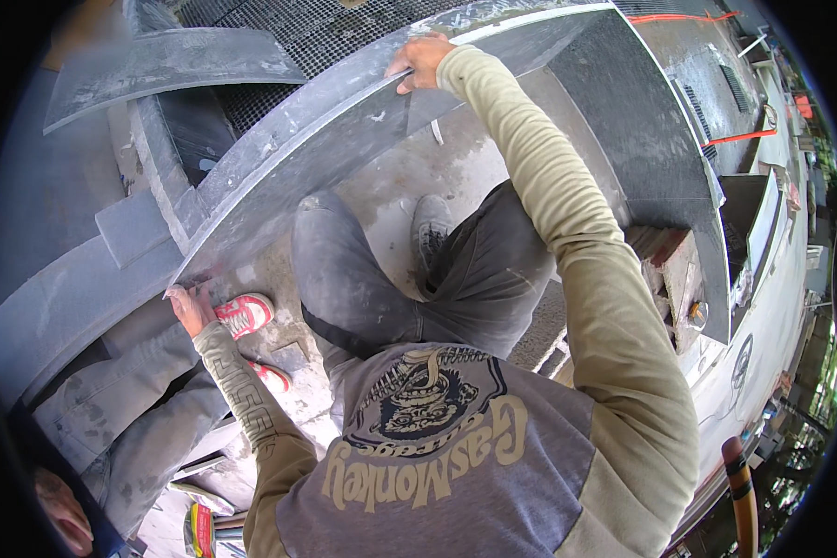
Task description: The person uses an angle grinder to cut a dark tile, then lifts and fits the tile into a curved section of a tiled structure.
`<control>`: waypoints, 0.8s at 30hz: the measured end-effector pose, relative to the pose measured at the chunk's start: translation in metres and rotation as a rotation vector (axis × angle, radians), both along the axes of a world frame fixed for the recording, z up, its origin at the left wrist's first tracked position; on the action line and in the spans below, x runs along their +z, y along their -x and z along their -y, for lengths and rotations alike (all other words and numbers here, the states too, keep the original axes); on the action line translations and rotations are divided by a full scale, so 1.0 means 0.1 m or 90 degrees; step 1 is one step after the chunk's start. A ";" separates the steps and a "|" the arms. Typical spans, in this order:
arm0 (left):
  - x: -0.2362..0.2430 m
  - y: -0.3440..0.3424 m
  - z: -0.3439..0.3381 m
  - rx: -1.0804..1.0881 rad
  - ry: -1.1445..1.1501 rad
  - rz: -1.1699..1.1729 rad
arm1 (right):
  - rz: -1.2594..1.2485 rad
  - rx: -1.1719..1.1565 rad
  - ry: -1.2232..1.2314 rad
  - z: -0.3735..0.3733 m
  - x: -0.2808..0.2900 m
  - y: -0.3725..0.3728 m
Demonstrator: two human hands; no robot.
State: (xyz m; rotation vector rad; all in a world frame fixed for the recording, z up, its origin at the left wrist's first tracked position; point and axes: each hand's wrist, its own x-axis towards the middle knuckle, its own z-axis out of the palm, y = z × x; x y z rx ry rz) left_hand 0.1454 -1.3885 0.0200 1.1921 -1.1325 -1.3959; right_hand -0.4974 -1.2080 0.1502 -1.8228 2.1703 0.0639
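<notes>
A long dark grey slab panel (339, 130), with a pale upper edge, runs from the left of my knees to the far side. My left hand (192, 308) is closed on its near left corner, fingers bent round the end. Farther along, my right hand (422, 62) grips the top edge with its fingers over the rim; part of the grip is hidden. Another dark slab (623, 102) stands upright at the right and meets the long panel at a far corner. My forearms are spread wide.
At the left sits a person in dusty grey trousers (112, 400) and red shoes (245, 314), close to my left hand. A curved grey slab (172, 70) lies beyond, near black grating (298, 33). Stacked blocks (671, 279) stand at right, and an orange hose (744, 137) lies farther off.
</notes>
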 end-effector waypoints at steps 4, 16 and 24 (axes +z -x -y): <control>0.09 0.19 -0.07 -0.008 -0.020 0.007 | -0.011 -0.001 0.034 -0.07 -0.07 0.10; 0.15 -0.08 0.05 -0.037 -0.023 0.010 | 0.128 0.010 0.038 -0.02 0.19 0.05; 0.18 0.17 -0.05 -0.048 -0.022 0.017 | 0.148 -0.094 -0.006 0.00 0.11 0.23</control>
